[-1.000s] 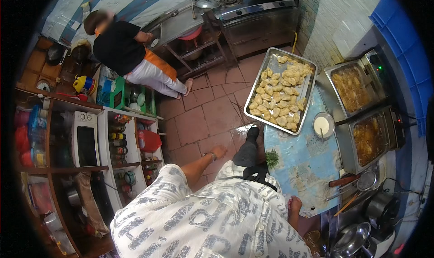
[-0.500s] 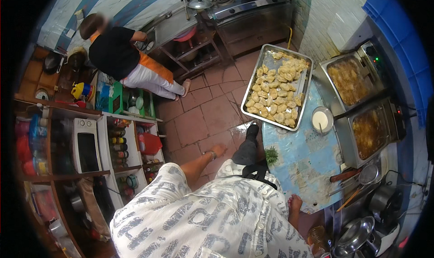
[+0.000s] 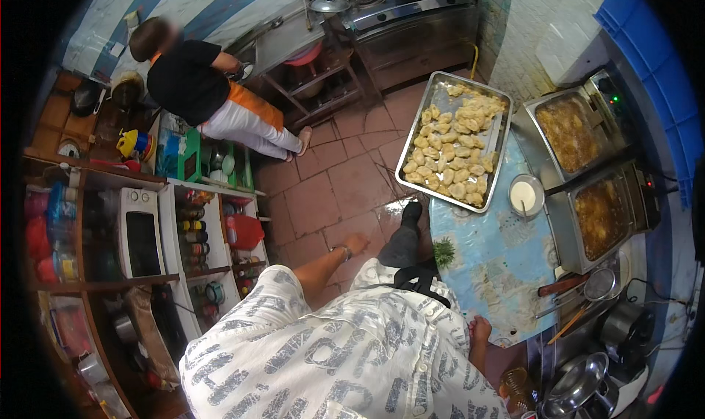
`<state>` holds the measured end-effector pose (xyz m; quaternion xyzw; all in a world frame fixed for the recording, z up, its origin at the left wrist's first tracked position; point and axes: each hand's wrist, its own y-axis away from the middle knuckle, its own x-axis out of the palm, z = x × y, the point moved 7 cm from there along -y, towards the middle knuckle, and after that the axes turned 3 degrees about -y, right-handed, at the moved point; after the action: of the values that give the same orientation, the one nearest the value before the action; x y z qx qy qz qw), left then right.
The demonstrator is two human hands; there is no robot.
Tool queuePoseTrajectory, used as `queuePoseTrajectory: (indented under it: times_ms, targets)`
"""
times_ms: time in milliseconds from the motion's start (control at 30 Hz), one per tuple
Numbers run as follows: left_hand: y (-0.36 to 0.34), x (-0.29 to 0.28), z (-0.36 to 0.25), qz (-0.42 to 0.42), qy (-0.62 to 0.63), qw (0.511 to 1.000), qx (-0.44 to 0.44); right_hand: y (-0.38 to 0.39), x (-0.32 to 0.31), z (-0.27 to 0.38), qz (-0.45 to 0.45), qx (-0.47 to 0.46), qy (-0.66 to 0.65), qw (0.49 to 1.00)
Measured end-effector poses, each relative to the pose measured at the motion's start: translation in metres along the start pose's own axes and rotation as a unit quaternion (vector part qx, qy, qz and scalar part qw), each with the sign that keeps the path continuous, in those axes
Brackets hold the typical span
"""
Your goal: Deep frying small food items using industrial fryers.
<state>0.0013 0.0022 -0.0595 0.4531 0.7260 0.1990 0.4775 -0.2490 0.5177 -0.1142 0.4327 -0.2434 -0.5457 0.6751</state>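
Observation:
My left hand point(image 3: 356, 244), with a bracelet or watch at the wrist, hangs over the tiled floor. It holds nothing, and its fingers are loosely apart. Beside the near left edge of the table point(image 3: 499, 272) is my right hand point(image 3: 480, 329), its fingers curled in with nothing visible in them. A metal tray point(image 3: 479, 204) of golden, folded dumplings point(image 3: 459, 143) juts over the table's far left corner. On the blue cover stand a bowl of white batter point(image 3: 523, 196) with a utensil in it and a green leafy bunch point(image 3: 443, 252).
Two deep fryers point(image 3: 565, 136) with bubbling brown oil line the right side. A strainer point(image 3: 600, 283), pots and a metal pan point(image 3: 576, 382) sit nearer. Another person point(image 3: 187, 81) stands at the far-left counter. Shelves with a microwave point(image 3: 139, 232) and jars fill the left.
My view has shifted slightly, so the table and tray appear a little further right. The other person's arm has moved a bit at the counter. My hands stay in place.

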Motion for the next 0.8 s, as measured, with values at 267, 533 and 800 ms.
queuePoseTrajectory:
  times_ms: [267,533,800]
  targets:
    - [0.002,0.005,0.013,0.013,0.054,0.998,-0.041,-0.003,0.002,0.001,0.011,-0.005,0.021,1.000]
    - [0.012,-0.002,0.007,0.014,0.136,0.987,-0.087,-0.021,-0.001,-0.002,0.007,-0.020,0.017,1.000]
    - [0.012,0.002,0.016,0.011,0.154,0.984,-0.094,-0.020,0.000,0.005,0.009,-0.026,0.042,0.999]
